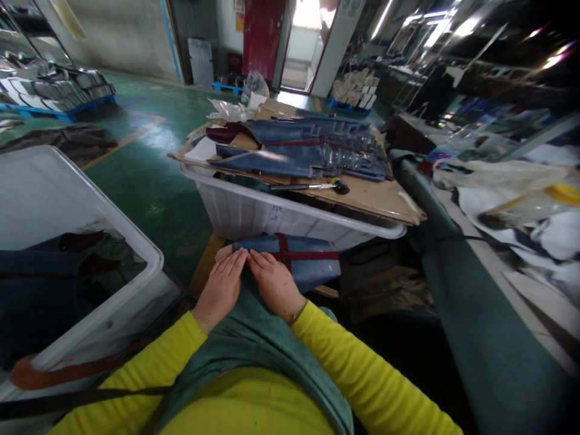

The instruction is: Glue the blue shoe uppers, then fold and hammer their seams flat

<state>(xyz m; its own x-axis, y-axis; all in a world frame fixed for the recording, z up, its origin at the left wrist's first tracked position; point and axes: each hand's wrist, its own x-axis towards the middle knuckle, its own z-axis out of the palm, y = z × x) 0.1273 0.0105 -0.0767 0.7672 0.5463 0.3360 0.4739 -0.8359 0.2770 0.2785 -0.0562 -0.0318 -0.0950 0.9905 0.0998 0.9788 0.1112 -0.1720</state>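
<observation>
A blue leather-like piece point(312, 272) with dark red crossing bands lies in front of my lap, below the rim of the tub behind it. My left hand point(223, 285) is at its left end, the fingers pressed together and bent over the near edge. Beside it, my right hand point(275, 283) holds the same edge, its fingertips meeting those of the left. Both thumbs are hidden under the hands. A green apron point(258, 338) covers my lap just beneath the piece.
Ahead, cardboard point(362, 196) on a white tub point(235, 205) bears stacked blue pieces point(272, 160) and a black-handled brush point(312, 186). At left stands another white tub point(104, 199) with blue pieces inside. A dark green roll point(480, 314) runs along the right.
</observation>
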